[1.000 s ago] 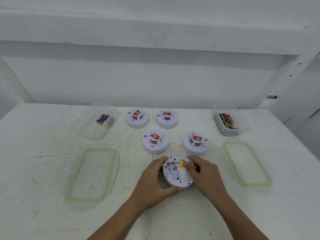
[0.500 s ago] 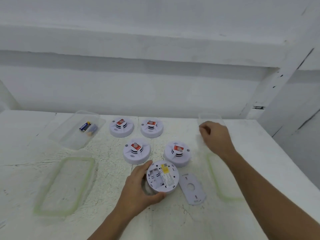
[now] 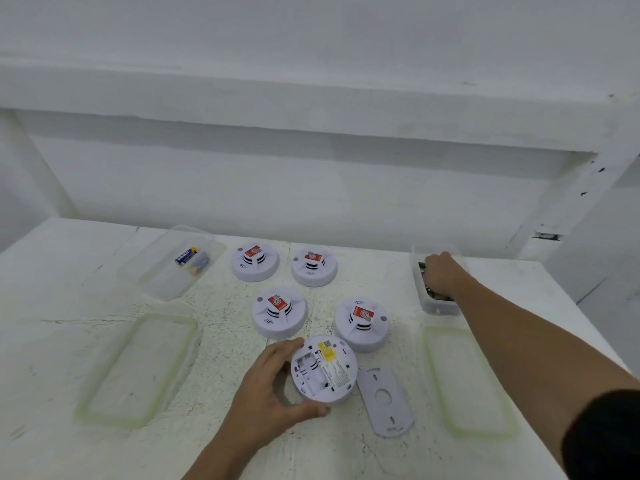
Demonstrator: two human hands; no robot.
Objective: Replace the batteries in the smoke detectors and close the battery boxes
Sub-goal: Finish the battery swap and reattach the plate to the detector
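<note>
Left hand (image 3: pixel 266 389): the fingers (image 3: pixel 291 344) and thumb are curled round the rim of an upturned white round smoke detector (image 3: pixel 323 368), which is gripped at the near centre of the white painted desk (image 3: pixel 69 271). The open battery bay is turned upward beside a yellow-and-white label.

Right hand (image 3: pixel 441 275): it is stretched to the far right and set inside a clear rectangular plastic box (image 3: pixel 438 308). The fingers are hidden under the hand, so it cannot be told whether anything is grasped. A few loose batteries (image 3: pixel 437 296) are seen in the box, just near of the hand.

White oblong back plate (image 3: pixel 386 401): it is laid flat on the desk, just right of the held detector.

Four upright white smoke detectors with red labels: two are placed in a near row (image 3: pixel 279 315) (image 3: pixel 362 322) and two in a far row (image 3: pixel 255 261) (image 3: pixel 314 266), all beyond the held unit.

Second clear plastic box (image 3: pixel 166 271): it is set at the far left, with a blue battery (image 3: pixel 185 256) and another cell inside.

Two clear lids with green rims: one is laid near left (image 3: pixel 138 368) and one near right (image 3: pixel 469 379), each in front of its box.
</note>
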